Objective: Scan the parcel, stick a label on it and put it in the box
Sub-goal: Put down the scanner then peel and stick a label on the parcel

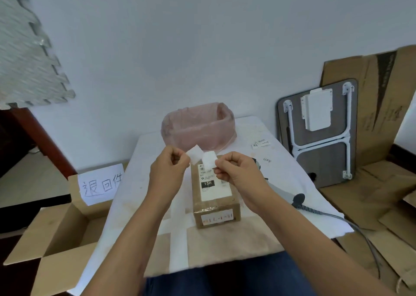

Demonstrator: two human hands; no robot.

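Parcel [215, 196]: brown carton lying flat on the white surface [292, 176], near the middle, just below the raised hands; it already carries a printed shipping slip on top and a small strip on its near end.
Left hand [167, 172]: closed in a pinch on one white paper piece [193, 155], held above the far end of the parcel.
Right hand [236, 172]: closed in a pinch on a second white piece, the label [209, 159], just beside the first and overlapping it.
Step in hand: the two pieces look to be pulled apart, which I read as a label being peeled from its backing; which piece is sticky and which is backing I cannot tell.
Scanner [292, 195]: dark, corded, lying on the surface to the right of the parcel, partly hidden by the right forearm; no hand is on it.
Scanning: likely done, judged only from the scanner lying aside; the view gives no proof.
Labelling: under way, not finished; the new label is in the air, not touching the parcel.
Box [56, 232]: open cardboard, on the floor at the near left, with a handwritten sheet on its far flap; what shows of its inside looks bare.
Left to do: press the label onto the parcel, then carry the parcel left into the box.
Pink-lined bin [198, 127]: at the far edge of the surface, a likely place for the backing.
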